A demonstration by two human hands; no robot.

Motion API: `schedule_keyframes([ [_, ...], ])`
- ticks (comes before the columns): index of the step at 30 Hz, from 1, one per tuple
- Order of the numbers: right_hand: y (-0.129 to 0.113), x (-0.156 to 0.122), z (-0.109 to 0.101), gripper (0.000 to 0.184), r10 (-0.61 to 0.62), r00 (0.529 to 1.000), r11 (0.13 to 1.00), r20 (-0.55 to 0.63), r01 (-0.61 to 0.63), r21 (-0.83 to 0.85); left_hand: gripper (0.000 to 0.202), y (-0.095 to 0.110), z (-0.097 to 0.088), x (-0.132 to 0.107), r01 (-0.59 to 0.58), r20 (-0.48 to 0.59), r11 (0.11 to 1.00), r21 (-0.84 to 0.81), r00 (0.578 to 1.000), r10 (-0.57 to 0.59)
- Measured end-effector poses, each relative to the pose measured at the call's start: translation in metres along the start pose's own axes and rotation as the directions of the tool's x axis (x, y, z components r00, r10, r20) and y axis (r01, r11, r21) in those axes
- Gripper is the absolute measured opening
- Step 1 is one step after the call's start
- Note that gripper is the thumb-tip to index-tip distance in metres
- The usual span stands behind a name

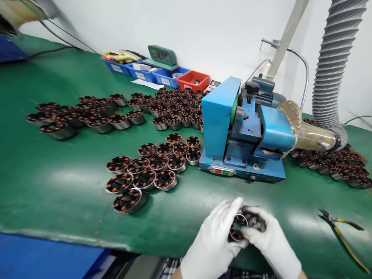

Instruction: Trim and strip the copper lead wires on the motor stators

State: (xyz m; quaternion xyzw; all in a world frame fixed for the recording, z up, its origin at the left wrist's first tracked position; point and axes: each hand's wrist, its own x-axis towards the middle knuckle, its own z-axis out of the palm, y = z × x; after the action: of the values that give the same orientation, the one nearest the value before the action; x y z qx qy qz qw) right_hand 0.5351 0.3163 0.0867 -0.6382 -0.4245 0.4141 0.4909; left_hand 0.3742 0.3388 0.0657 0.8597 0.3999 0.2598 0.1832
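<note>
A motor stator [239, 225], a steel ring with copper windings inside, is held up near the table's front edge. My left hand [213, 236], in a white glove, wraps round its left side. At its right, my right hand [266, 232], also gloved and with dark-stained fingertips, grips the rim with fingers and thumb. The fingers hide part of the ring. Behind my hands stands a blue machine [247, 131] with a red and a green button. Left of it, a group of similar stators [158, 162] sits on the green table [72, 186].
More stators [177, 104] crowd the back, others [337, 164] the right. Yellow-handled cutters [343, 232] lie at the right. A grey hose [331, 69] joins the machine. Blue bins [142, 73], a red bin [194, 80] and a digital clock [162, 55] line the wall.
</note>
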Motion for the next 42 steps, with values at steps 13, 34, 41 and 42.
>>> schedule_keyframes([
  [13, 0.015, -0.007, -0.004, 0.017, -0.041, 0.999, 0.951, -0.033, 0.029, -0.307, 0.041, 0.01, -0.01, 0.008, 0.031, -0.001, 0.993, -0.116, 0.999, -0.032],
  [34, -0.014, -0.002, -0.001, 0.015, -0.603, 0.703, 0.434, 0.377, 0.685, -0.585, 0.068, 0.003, -0.006, 0.004, 0.06, -0.004, 0.99, -0.125, 0.998, -0.061],
  [41, -0.001, -0.005, -0.011, 0.01, -0.491, 0.844, 0.6, 0.216, 0.507, -0.618, 0.047, 0.006, -0.013, 0.009, 0.086, 0.038, 0.959, -0.269, 0.996, -0.079],
  [42, -0.001, -0.003, -0.01, 0.011, -0.491, 0.847, 0.596, 0.206, 0.499, -0.629, 0.046, 0.006, -0.013, 0.009, 0.077, 0.027, 0.956, -0.282, 0.997, -0.072],
])
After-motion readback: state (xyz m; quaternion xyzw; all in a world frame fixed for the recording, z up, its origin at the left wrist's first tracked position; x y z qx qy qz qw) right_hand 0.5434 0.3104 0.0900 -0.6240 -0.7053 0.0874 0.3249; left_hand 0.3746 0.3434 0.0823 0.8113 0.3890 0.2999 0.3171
